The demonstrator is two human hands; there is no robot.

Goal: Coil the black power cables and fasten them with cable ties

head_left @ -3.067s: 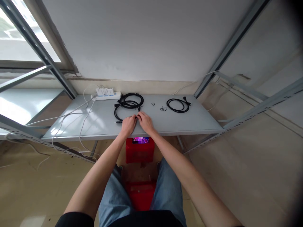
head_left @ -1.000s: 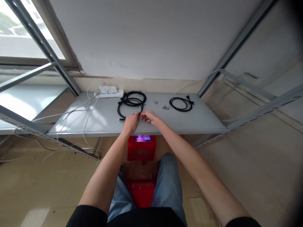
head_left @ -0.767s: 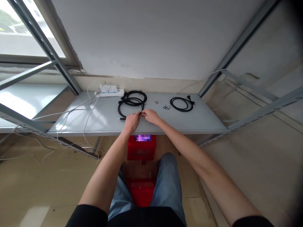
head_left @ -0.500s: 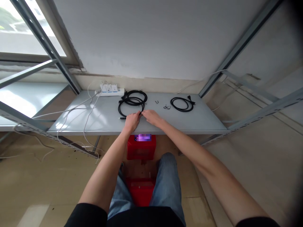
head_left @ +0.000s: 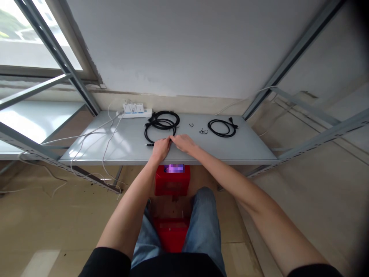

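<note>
A black cable (head_left: 146,135) lies in a loop on the grey metal shelf (head_left: 201,152), one plug end pointing left near the front. My left hand (head_left: 162,148) is closed on the near side of this loop. Touching it at the fingertips, my right hand (head_left: 183,143) pinches the same spot of the cable; any small tie there is hidden by the fingers. Just behind, partly overlapped by the loop, rests another coiled black cable (head_left: 165,112). Thin black twist ties (head_left: 203,131) lie right of my right hand, with a smaller piece (head_left: 191,125) farther back.
A third coiled black cable (head_left: 221,134) lies at the right of the shelf. At the back left sits a white power strip (head_left: 138,114) with plugs and trailing white cords (head_left: 107,143). Below the front edge stands a red stool (head_left: 172,184). Metal posts (head_left: 291,57) frame the shelf.
Both hands stay at the near side of the loop, with only a slight shift of the right fingers. The view has moved very slightly; the cables lie as before.
</note>
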